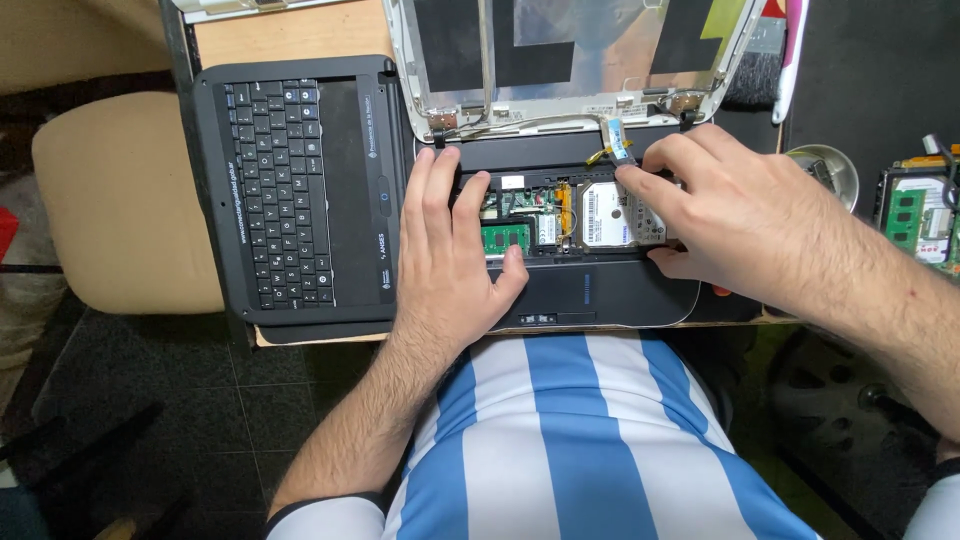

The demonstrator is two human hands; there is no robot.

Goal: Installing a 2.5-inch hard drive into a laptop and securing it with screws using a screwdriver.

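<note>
We are pressing the fingertips of our right hand (pixel 740 215) onto the hard drive (pixel 612 215), index finger at its upper edge and thumb curled low against the front lip of the laptop base (pixel 600 295); the fingers are bent over the drive, touching it more than gripping it. Our left hand (pixel 450 255) is lying flat with fingers spread and nothing held, fingertips on the rear edge of the base, thumb beside the green memory module (pixel 505 238).

The drive is sitting in its bay in the middle of the opened base, silver label up, slightly skewed, so we judge it not fully seated or freed. A blue-tipped ribbon cable (pixel 618 148) is standing loose just behind our index finger.

The keyboard panel (pixel 295 185) is already off and lying to the left, and the screen lid (pixel 580 50), stripped to its bare back shell, is lying open behind. Left, as far as we can see: the drive, the memory and the board beneath. A metal dish (pixel 835 165) and another circuit board (pixel 915 215) are sitting at right.
</note>
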